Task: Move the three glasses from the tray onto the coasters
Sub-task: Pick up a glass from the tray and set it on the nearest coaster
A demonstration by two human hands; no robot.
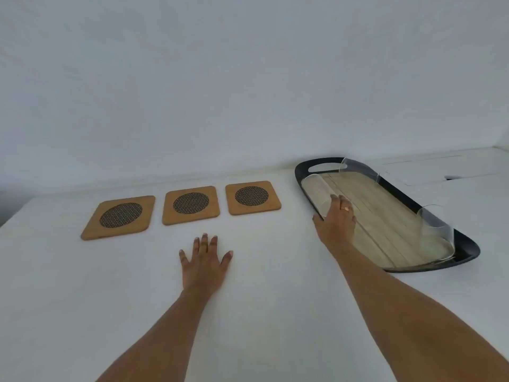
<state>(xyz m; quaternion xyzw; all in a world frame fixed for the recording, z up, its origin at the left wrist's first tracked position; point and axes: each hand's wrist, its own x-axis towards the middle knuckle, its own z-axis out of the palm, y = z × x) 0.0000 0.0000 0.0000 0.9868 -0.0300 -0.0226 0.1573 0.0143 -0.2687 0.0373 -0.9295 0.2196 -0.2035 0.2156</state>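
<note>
Right hand [334,220] wraps the near-left glass [316,193] on the tray [451,260], right of frame; fingertips hidden. Two other glasses are faint outlines. Left hand [205,261] flat, fingers spread. Coasters [190,205] bare.

A white worktop [261,312] is seen, set against a white wall. Three square wooden coasters [190,205] with dark mesh centres are laid in a row on its far left part, slightly apart. A dark-rimmed tray [303,172] with a wood-look base is placed to their right. The left hand [205,264] is rested flat on the worktop, fingers spread.
</note>
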